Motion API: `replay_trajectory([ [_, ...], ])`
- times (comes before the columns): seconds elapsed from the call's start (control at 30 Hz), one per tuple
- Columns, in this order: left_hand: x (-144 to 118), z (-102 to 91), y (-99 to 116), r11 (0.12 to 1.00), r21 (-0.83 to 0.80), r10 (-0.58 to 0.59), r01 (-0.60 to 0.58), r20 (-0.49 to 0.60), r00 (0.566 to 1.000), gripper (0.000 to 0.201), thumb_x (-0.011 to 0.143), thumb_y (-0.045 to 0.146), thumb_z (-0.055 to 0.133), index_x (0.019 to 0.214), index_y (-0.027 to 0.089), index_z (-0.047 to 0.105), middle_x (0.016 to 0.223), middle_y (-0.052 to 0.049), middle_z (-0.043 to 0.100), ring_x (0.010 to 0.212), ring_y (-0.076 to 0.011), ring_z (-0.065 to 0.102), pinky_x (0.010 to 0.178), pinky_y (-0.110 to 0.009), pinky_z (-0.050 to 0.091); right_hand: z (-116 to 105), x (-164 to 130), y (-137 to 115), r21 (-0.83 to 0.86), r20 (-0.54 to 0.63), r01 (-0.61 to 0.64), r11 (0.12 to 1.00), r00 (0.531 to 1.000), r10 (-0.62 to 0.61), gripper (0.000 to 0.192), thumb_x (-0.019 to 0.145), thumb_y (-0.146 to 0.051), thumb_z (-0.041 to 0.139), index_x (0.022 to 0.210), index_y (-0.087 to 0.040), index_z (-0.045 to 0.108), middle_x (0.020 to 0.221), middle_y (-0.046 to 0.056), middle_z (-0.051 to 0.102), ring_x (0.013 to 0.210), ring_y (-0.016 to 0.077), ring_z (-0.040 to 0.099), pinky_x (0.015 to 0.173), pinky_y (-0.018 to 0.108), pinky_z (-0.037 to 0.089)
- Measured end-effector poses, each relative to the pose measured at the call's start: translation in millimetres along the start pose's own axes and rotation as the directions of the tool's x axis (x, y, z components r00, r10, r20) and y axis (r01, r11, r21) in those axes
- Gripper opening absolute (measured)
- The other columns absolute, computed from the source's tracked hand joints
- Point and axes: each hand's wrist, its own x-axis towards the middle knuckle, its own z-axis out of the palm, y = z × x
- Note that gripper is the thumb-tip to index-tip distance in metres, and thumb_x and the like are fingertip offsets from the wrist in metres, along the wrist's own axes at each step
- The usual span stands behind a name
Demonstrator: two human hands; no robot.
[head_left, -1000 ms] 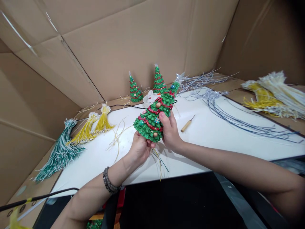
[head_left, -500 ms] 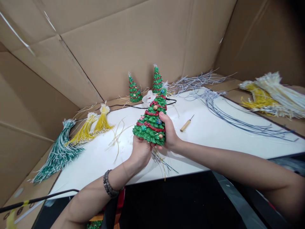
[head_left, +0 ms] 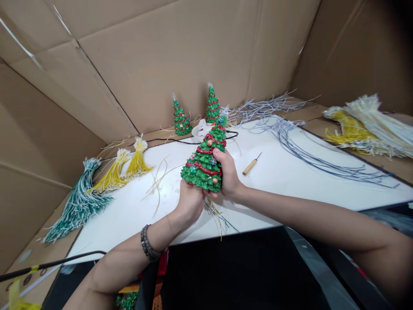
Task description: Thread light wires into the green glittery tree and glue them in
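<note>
Toy tree (head_left: 205,161) held nearly upright above the white tabletop (head_left: 290,181). Left hand (head_left: 190,202) grips its base from below; right hand (head_left: 227,174) clasps its right side. Thin wires (head_left: 219,213) dangle beneath it. Wooden-handled awl (head_left: 250,165) lies right of the tree.

Tree (head_left: 204,165) centre frame: glossy, bumpy, maybe resin. Walls (head_left: 155,56): matt cardboard. Table (head_left: 284,172): smooth white. Awl (head_left: 249,167): wooden handle.
</note>
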Motion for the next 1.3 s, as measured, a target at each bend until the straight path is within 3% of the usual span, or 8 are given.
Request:
replay_trajectory([
  [0.23,8.4,-7.1,3.5,0.989,0.019,-0.145,0.144,0.108,0.984,0.028,0.069,0.035,0.077,0.069,0.017,0.056,0.047,0.007,0.044,0.040,-0.0087,0.044,0.042,-0.022,0.046,-0.9,15.3,-4.5,-0.099,-0.016,0.061,0.993,0.998,-0.062,0.036,0.076,-0.050,0.073,0.098,-0.025,0.062,0.090,0.000,0.069,0.085,0.0202,0.066,0.081,0.036,0.055],
  [0.4,30.3,-31.1,30.7,0.829,0.545,-0.286,0.121,0.229,0.930,0.025,0.078,0.037,0.060,0.068,0.015,0.064,0.069,-0.009,0.069,0.058,-0.0176,0.063,0.055,-0.028,0.050,-7.5,34.3,-24.6,-0.177,-0.036,0.057,0.983,0.997,-0.064,0.048,0.070,-0.049,0.080,0.107,-0.027,0.059,0.103,0.002,0.071,0.097,0.0221,0.067,0.088,0.039,0.055],
  [0.5,40.0,-42.8,49.7,0.655,0.712,0.129,-0.254,0.226,0.966,0.025,0.079,0.032,0.064,0.059,0.017,0.062,0.058,-0.003,0.061,0.058,-0.0151,0.056,0.059,-0.024,0.045,-10.5,39.7,-34.4,-0.211,0.022,0.020,0.977,1.000,-0.016,0.050,0.068,-0.047,0.082,0.108,-0.028,0.057,0.102,0.002,0.072,0.095,0.0228,0.069,0.086,0.042,0.056],
  [0.6,40.1,-40.7,54.5,0.683,0.530,0.445,-0.503,0.244,0.862,0.018,0.076,0.033,0.074,0.088,0.019,0.069,0.093,-0.006,0.070,0.095,-0.0197,0.063,0.085,-0.027,0.048,-10.9,40.2,-35.6,-0.255,0.050,-0.029,0.966,0.998,0.043,0.049,0.069,-0.049,0.081,0.105,-0.026,0.058,0.104,0.003,0.072,0.095,0.0229,0.069,0.086,0.042,0.057],
  [0.9,31.6,-17.6,28.3,0.987,-0.163,0.028,-0.004,0.148,0.989,0.063,0.082,0.060,0.068,0.137,0.036,0.050,0.139,-0.006,0.060,0.104,-0.0245,0.068,0.072,-0.033,0.060,6.7,37.5,-49.7,-0.361,0.138,0.080,0.929,0.990,-0.032,0.069,0.075,-0.084,0.054,0.120,-0.032,0.057,0.133,0.007,0.058,0.125,0.0311,0.056,0.103,0.053,0.047],
  [0.97,29.9,-16.2,32.3,0.969,-0.243,-0.008,0.037,0.118,0.993,0.057,0.087,0.062,0.059,0.133,0.030,0.056,0.132,-0.009,0.066,0.104,-0.0250,0.069,0.075,-0.035,0.060,9.3,21.6,-54.1,-0.440,0.251,0.398,0.805,0.915,-0.315,0.051,0.087,-0.072,0.051,0.115,-0.030,0.061,0.128,0.008,0.061,0.128,0.0291,0.053,0.107,0.051,0.044],
  [1.13,24.5,-15.1,42.0,0.904,-0.420,-0.032,0.078,0.116,0.993,0.060,0.098,0.061,0.037,0.115,0.014,0.070,0.110,-0.012,0.075,0.106,-0.0255,0.070,0.094,-0.038,0.056,7.2,-19.2,-41.3,-0.456,0.648,0.890,-0.021,0.316,-0.693,0.018,0.089,-0.015,0.064,0.104,-0.024,0.066,0.098,0.007,0.069,0.095,0.0212,0.067,0.089,0.038,0.056],
  [1.3,16.0,-10.5,41.9,0.900,-0.430,-0.095,0.069,-0.038,0.995,0.059,0.098,0.060,0.036,0.125,0.018,0.067,0.109,-0.008,0.076,0.106,-0.0228,0.070,0.097,-0.033,0.053,13.7,-23.4,-13.7,-0.546,0.693,0.837,-0.034,0.429,-0.579,0.019,0.094,-0.009,0.056,0.109,-0.015,0.064,0.107,0.014,0.071,0.100,0.0227,0.068,0.088,0.035,0.058],
])
